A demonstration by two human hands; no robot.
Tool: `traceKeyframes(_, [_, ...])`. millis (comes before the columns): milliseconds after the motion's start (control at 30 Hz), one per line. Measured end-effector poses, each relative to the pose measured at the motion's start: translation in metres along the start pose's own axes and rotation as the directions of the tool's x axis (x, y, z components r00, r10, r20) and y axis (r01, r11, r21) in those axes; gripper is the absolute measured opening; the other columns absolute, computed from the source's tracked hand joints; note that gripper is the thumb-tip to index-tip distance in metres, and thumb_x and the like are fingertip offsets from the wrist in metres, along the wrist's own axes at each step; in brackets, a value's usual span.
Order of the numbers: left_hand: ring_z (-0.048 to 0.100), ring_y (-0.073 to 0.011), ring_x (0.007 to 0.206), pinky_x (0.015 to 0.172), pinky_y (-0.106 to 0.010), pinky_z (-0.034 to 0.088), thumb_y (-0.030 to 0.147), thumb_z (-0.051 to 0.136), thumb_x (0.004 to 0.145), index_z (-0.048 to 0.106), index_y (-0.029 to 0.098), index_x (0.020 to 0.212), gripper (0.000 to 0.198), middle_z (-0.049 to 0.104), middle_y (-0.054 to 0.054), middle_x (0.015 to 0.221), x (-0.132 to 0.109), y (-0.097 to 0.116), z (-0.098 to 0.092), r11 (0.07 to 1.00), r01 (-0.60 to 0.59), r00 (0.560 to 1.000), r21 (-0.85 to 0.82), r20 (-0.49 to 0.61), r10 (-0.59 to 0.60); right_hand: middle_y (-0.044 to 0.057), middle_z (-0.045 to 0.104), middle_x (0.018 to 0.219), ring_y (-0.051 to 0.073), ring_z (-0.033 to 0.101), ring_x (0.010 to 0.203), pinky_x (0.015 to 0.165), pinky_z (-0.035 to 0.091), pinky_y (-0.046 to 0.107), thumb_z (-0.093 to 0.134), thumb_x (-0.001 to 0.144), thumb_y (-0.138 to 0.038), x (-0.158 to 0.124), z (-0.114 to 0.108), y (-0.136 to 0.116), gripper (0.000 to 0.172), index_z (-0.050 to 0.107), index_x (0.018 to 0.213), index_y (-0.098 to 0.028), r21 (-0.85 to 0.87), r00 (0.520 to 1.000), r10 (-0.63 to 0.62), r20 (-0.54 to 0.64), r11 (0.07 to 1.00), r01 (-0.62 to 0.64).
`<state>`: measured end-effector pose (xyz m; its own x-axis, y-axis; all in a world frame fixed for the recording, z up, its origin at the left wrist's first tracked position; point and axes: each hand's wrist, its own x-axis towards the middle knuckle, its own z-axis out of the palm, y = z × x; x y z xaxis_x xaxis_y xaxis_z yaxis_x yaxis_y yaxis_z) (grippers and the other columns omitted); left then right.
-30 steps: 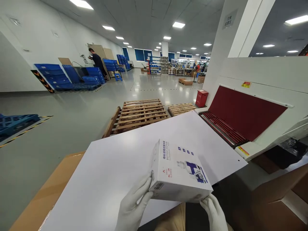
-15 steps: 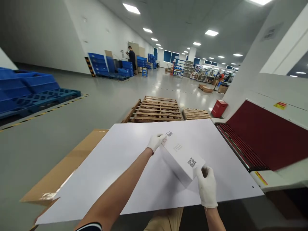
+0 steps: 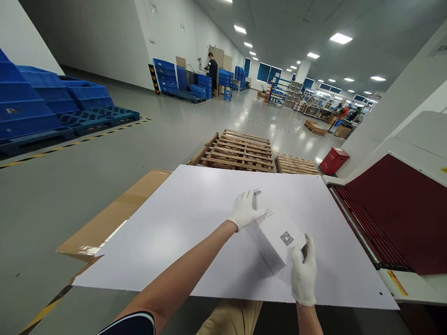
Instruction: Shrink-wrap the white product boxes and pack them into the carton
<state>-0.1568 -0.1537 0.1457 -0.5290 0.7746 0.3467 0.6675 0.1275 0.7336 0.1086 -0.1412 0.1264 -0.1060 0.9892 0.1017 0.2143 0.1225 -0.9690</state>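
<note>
Two white-gloved hands hold a white box (image 3: 267,244) just right of centre, low in the frame. The left hand (image 3: 246,210) is part open, thumb across the box's top, fingers extended at its far left edge. The right hand (image 3: 304,270) is curled at the near right corner, a gap showing between thumb and fingers; it appears to pinch the edge only. A QR code (image 3: 287,238) faces up.

The box sits tilted to the frame over a glossy white worktop (image 3: 157,223); whether it touches the surface fully, I cannot tell. Smooth gloves on smooth card could slip, and with so little held at the right, the box might twist or drop a corner. Squeezing hard there could dent the card.

At the right, rollers (image 3: 356,228) lie beside the worktop under a dark red curtain (image 3: 401,209); a sleeve or glove straying there might catch. At the left, a brown carton (image 3: 118,214) adjoins the worktop's edge, where an elbow could knock it.
</note>
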Motion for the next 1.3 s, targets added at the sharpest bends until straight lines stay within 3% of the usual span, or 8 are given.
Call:
traceKeyframes(233, [0.052, -0.0406, 0.129, 0.108, -0.048, 0.037, 0.056, 0.085, 0.069, 0.061, 0.019, 0.126, 0.071, 0.063, -0.018, 0.137, 0.005, -0.008, 0.000, 0.997, 0.041, 0.999, -0.068, 0.036, -0.038, 0.010, 0.047, 0.165, 0.031, 0.042, 0.154, 0.130, 0.033, 0.050, 0.064, 0.093, -0.055, -0.002, 0.003, -0.001, 0.080, 0.041, 0.163, -0.024, 0.021, 1.000, -0.016, -0.011, 1.000, 0.016])
traceKeyframes(300, [0.056, -0.0390, 0.121, 0.103, -0.046, 0.040, 0.056, 0.085, 0.068, 0.068, 0.019, 0.112, 0.059, 0.068, -0.017, 0.126, 0.013, -0.010, -0.003, 0.973, 0.107, 0.993, -0.203, 0.070, -0.095, 0.010, 0.047, 0.165, 0.031, 0.043, 0.153, 0.129, 0.034, 0.048, 0.064, 0.092, -0.055, -0.003, 0.002, -0.001, 0.081, 0.041, 0.163, -0.023, 0.020, 1.000, -0.020, -0.011, 1.000, 0.020])
traceKeyframes(367, [0.061, -0.0333, 0.105, 0.094, -0.042, 0.043, 0.057, 0.075, 0.077, 0.071, 0.020, 0.093, 0.041, 0.073, -0.013, 0.108, 0.025, -0.015, -0.005, 0.920, 0.186, 0.980, -0.345, 0.125, -0.152, 0.009, 0.047, 0.165, 0.030, 0.043, 0.153, 0.129, 0.035, 0.047, 0.063, 0.093, -0.055, -0.003, 0.002, 0.000, 0.079, 0.041, 0.163, -0.024, 0.015, 1.000, -0.026, -0.016, 1.000, 0.026])
traceKeyframes(500, [0.063, -0.0258, 0.084, 0.080, -0.038, 0.045, 0.053, 0.064, 0.083, 0.073, 0.018, 0.077, 0.036, 0.074, -0.009, 0.084, 0.048, -0.034, -0.002, 0.823, 0.327, 0.943, -0.464, 0.217, -0.252, 0.009, 0.046, 0.166, 0.029, 0.042, 0.154, 0.130, 0.034, 0.047, 0.063, 0.095, -0.054, -0.003, 0.002, 0.001, 0.077, 0.040, 0.163, -0.025, 0.037, 0.999, -0.031, -0.018, 0.999, 0.031])
traceKeyframes(700, [0.068, -0.0271, 0.093, 0.084, -0.038, 0.051, 0.049, 0.076, 0.073, 0.080, 0.015, 0.095, 0.041, 0.080, -0.015, 0.103, 0.053, -0.052, 0.010, 0.690, 0.409, 0.912, -0.597, 0.260, -0.316, 0.008, 0.047, 0.165, 0.028, 0.043, 0.154, 0.128, 0.038, 0.044, 0.065, 0.093, -0.051, -0.004, 0.003, 0.002, 0.079, 0.040, 0.163, -0.025, 0.088, 0.999, -0.031, -0.020, 0.996, 0.033])
traceKeyframes(1000, [0.069, -0.0260, 0.100, 0.090, -0.037, 0.052, 0.045, 0.077, 0.077, 0.081, 0.014, 0.099, 0.039, 0.080, -0.011, 0.105, 0.042, -0.047, 0.015, 0.629, 0.389, 0.917, -0.673, 0.212, -0.339, 0.009, 0.046, 0.166, 0.029, 0.042, 0.154, 0.128, 0.037, 0.046, 0.064, 0.094, -0.051, -0.005, 0.006, 0.004, 0.077, 0.041, 0.163, -0.022, 0.095, 0.998, -0.047, -0.034, 0.994, 0.050])
traceKeyframes(1233, [0.072, -0.0275, 0.114, 0.106, -0.040, 0.053, 0.062, 0.068, 0.085, 0.076, 0.011, 0.121, 0.063, 0.078, -0.017, 0.123, 0.020, -0.050, 0.011, 0.483, 0.374, 0.923, -0.792, 0.269, -0.274, 0.011, 0.050, 0.163, 0.030, 0.046, 0.150, 0.127, 0.038, 0.046, 0.067, 0.092, -0.054, -0.006, 0.001, 0.002, 0.080, 0.043, 0.161, -0.021, 0.111, 0.996, -0.086, -0.014, 0.990, 0.087])
traceKeyframes(1300, [0.070, -0.0291, 0.121, 0.110, -0.042, 0.051, 0.065, 0.069, 0.084, 0.074, 0.010, 0.126, 0.069, 0.077, -0.018, 0.127, 0.012, -0.051, 0.008, 0.478, 0.359, 0.929, -0.802, 0.257, -0.266, 0.011, 0.056, 0.158, 0.028, 0.049, 0.148, 0.128, 0.036, 0.045, 0.069, 0.091, -0.055, 0.004, -0.004, 0.003, 0.076, 0.051, 0.155, -0.020, 0.148, 0.996, -0.078, 0.035, 0.986, 0.072])
